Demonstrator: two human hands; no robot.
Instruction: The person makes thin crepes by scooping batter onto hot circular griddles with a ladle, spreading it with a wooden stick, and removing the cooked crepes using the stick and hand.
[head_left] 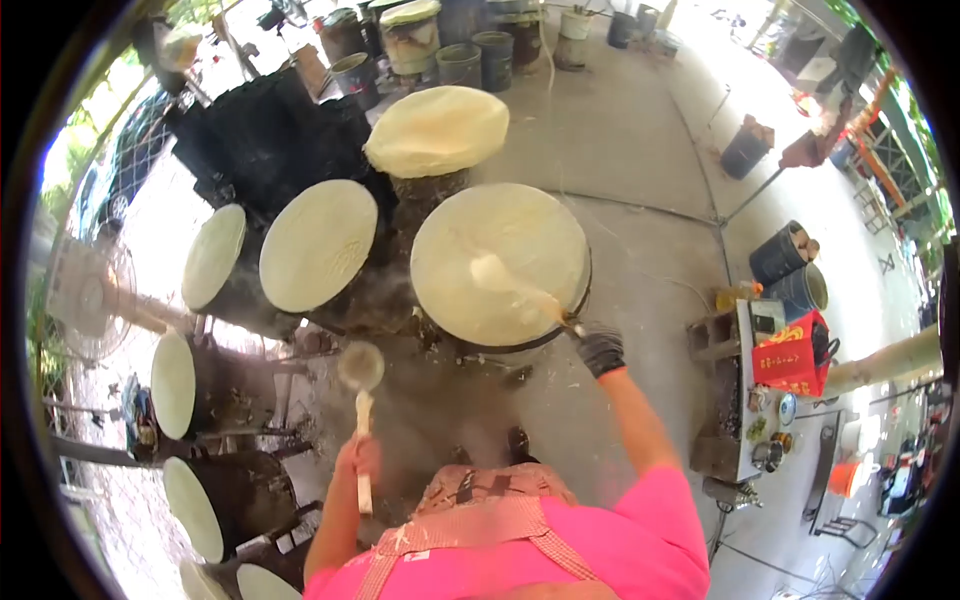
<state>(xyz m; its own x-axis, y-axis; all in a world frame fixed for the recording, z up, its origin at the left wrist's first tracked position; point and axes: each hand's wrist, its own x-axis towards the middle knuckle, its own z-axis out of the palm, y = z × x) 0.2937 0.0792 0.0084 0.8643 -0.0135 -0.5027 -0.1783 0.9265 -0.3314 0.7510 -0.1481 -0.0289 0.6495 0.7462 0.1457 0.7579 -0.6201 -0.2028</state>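
My left hand (pixel 360 462), bare, is closed round the wooden handle of a ladle (pixel 360 366), whose round bowl points forward. My right hand (pixel 601 350) wears a dark glove and is closed on the handle of a spatula (pixel 540 303). That tool reaches over the large round griddle (pixel 461 325), which is covered with a pale sheet of batter. The spatula's pale end is blurred and lies over the sheet's middle; whether it touches cannot be told. Beyond this griddle, a stack of pale round sheets (pixel 437 132) rests on a support.
More pale-covered griddles (pixel 318 246) curve round on the left. A dark stacked mass (pixel 270 140) stands behind them, with buckets (pixel 459 66) at the back. On the right are a side table (pixel 746 400) with a red bag (pixel 790 357) and bowls, and bins (pixel 779 255). A fan (pixel 92 298) stands far left.
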